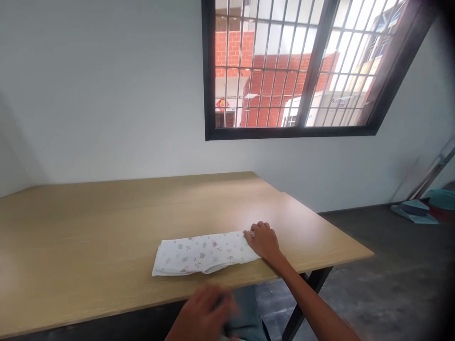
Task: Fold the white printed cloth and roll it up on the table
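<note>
A folded white cloth (202, 253) with small printed figures lies flat on the wooden table (88, 237), close to its front edge. My right hand (263, 239) rests on the cloth's right end, with the fingers curled over its far corner. My left hand (204, 315) is blurred, below the table's front edge and off the cloth; whether it holds anything cannot be made out.
The table stands against a white wall below a barred window (295, 71). Its right edge ends near a dark leg (305, 303). Grey floor lies to the right, with some blue-green items (423, 208) by the far wall.
</note>
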Demonstrator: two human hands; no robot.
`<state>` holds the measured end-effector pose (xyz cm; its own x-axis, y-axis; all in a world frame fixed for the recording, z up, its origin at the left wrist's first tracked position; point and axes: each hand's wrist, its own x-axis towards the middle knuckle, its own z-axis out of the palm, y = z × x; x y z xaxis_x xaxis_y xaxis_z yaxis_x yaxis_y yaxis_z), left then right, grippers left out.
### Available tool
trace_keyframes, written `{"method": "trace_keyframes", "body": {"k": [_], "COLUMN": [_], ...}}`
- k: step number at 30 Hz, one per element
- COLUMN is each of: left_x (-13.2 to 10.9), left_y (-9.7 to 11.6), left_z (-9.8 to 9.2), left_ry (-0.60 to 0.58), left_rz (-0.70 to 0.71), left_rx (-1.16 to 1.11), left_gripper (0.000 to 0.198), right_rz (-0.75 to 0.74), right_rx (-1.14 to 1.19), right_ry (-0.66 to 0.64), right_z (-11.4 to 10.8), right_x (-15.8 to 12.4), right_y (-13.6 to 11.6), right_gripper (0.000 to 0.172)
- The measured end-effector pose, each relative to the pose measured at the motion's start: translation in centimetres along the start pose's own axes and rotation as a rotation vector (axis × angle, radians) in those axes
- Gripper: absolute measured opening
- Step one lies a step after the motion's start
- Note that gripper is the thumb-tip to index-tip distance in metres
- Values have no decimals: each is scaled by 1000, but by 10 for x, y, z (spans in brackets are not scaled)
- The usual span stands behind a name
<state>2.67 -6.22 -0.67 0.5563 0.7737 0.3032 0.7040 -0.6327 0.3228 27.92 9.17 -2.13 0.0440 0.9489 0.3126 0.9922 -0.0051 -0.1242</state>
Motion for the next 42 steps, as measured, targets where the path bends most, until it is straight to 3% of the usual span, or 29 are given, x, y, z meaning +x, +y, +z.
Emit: {"method": "trace_keyframes", "body": {"k": [5, 10, 16, 21, 25, 29, 31, 33, 34, 37, 40, 42], "left_x": [56, 64, 61, 68, 59, 42, 39, 40, 42, 46, 46, 46], "left_y": [-24, -44, -42, -36, -42, -58, -61, -58, -56, -49, -46, -44], "left_z": [17, 45, 48, 48, 31, 16, 20, 28, 32, 42, 46, 45], "left_ry": [-151, -259, -242, -240, -222, -276, -276, -235, -213, -173, -99, -69], "left_rz": [-152, -168, -184, -213, -227, -250, -215, -228, -242, -272, -298, -345], "left_rx": [12, -85, -113, -148, -168, -67, -56, -48, -49, -64, -85, -79], "left_gripper": [68, 96, 90, 95, 71, 69, 69, 68, 69, 69, 58, 48], "right_rz": [-27, -135, -125, -125, -80, 4, 92, 147, 117, -34, -132, -194], "right_rx": [105, 306, 664, 878, 951, 1190, 1355, 1444, 1439, 1331, 1194, 1082], "right_ry": [-56, -126, -223, -457, -512, -541, -483, -329, -283, -322, -305, -312], "right_z": [2, 0, -16, -43, -55, -61, -67, -72, -74, -69, -48, -28], "right_x": [-2, -14, -14, -4, 1, 7, 13, 18, 21, 30, 33, 31], "right_y": [19, 29, 25, 33, 53, 56, 37, 2, -21, -95, -158, -187], "right_gripper": [30, 24, 28, 44, 51, 38, 39, 41, 41, 34, 20, 13]}}
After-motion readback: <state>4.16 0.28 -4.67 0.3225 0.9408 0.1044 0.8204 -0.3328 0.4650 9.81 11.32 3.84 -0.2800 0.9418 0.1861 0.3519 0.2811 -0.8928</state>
